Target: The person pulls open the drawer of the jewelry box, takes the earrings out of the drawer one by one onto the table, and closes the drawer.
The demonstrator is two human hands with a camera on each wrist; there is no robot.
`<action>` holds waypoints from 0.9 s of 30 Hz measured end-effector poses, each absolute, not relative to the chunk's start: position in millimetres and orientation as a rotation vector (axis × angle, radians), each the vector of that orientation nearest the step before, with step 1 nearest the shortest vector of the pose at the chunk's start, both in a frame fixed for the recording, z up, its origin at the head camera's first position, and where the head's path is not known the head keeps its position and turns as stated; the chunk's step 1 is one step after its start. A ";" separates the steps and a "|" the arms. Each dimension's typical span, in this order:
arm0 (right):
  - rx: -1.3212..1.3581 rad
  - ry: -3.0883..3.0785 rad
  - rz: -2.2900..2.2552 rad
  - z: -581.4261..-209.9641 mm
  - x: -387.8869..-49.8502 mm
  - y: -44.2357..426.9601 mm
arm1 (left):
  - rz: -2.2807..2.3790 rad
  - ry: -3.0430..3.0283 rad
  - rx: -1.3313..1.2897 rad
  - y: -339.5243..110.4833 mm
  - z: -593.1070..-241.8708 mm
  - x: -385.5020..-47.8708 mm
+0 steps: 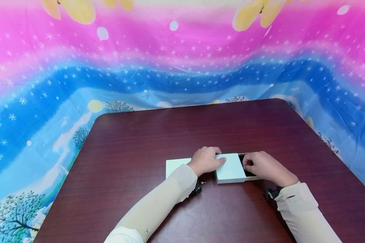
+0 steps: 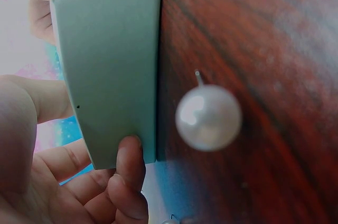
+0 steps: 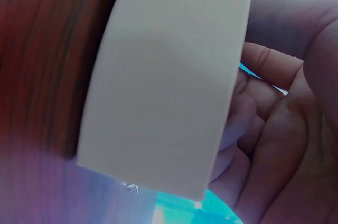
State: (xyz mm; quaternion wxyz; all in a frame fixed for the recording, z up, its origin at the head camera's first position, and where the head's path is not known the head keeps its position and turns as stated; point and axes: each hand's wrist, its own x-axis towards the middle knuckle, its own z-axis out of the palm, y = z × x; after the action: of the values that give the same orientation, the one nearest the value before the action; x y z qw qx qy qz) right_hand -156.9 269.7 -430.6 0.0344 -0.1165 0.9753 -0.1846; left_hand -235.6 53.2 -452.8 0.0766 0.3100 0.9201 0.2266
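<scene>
A pale mint slide-out box lies on the table, its outer sleeve (image 1: 230, 168) to the left and its dark-lined tray (image 1: 254, 178) partly drawn out to the right. My left hand (image 1: 205, 160) grips the sleeve's left end, with thumb on top and fingers round the far side and end. The right hand (image 1: 266, 167) reaches over the tray with curled fingers inside it; their tips are hidden, also behind the tray's pale wall (image 3: 163, 86) in the right wrist view. A pearl stud earring (image 2: 208, 118) lies on the table close to the sleeve.
Another flat mint piece (image 1: 177, 164), perhaps a lid or box, lies left of the sleeve, partly behind my left wrist. Part of a second small pearl piece (image 2: 170, 221) shows at the left wrist view's bottom edge. A patterned cloth (image 1: 182, 74) hangs behind the brown table (image 1: 182, 131).
</scene>
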 end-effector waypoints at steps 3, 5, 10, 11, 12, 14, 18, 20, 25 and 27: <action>-0.367 3.000 -0.556 -431.4 -157.6 269.7 | 0.677 2.759 0.929 52.9 -453.2 -235.8; -0.370 3.001 -0.551 -431.7 -157.7 269.7 | 0.676 2.759 0.931 52.8 -453.1 -235.7; -0.355 2.994 -0.546 -432.3 -158.0 269.7 | 0.680 2.755 0.933 53.1 -452.1 -235.7; -0.353 2.991 -0.549 -432.0 -158.0 269.6 | 0.681 2.754 0.933 53.1 -451.9 -235.8; -0.349 2.991 -0.548 -431.9 -158.1 269.5 | 0.682 2.753 0.933 53.1 -451.7 -236.0; -0.342 2.993 -0.545 -431.5 -158.3 269.0 | 0.683 2.753 0.933 53.1 -451.7 -236.2; -0.328 2.995 -0.526 -430.5 -158.9 267.9 | 0.684 2.753 0.937 52.9 -452.0 -236.6; -0.319 2.987 -0.530 -430.7 -159.3 267.6 | 0.684 2.754 0.936 52.9 -452.4 -236.7; -0.301 2.960 -0.565 -431.1 -160.3 268.3 | 0.686 2.755 0.933 53.0 -453.1 -236.6; -0.313 2.954 -0.577 -431.4 -160.7 269.1 | 0.686 2.756 0.933 53.1 -453.1 -236.6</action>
State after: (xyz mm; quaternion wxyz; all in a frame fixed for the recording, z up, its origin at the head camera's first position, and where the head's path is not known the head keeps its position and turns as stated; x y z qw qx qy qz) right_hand -160.7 269.1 -431.4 0.0578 -0.1031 0.9746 -0.1904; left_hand -236.6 53.1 -453.1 0.0763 0.3111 0.9193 0.2288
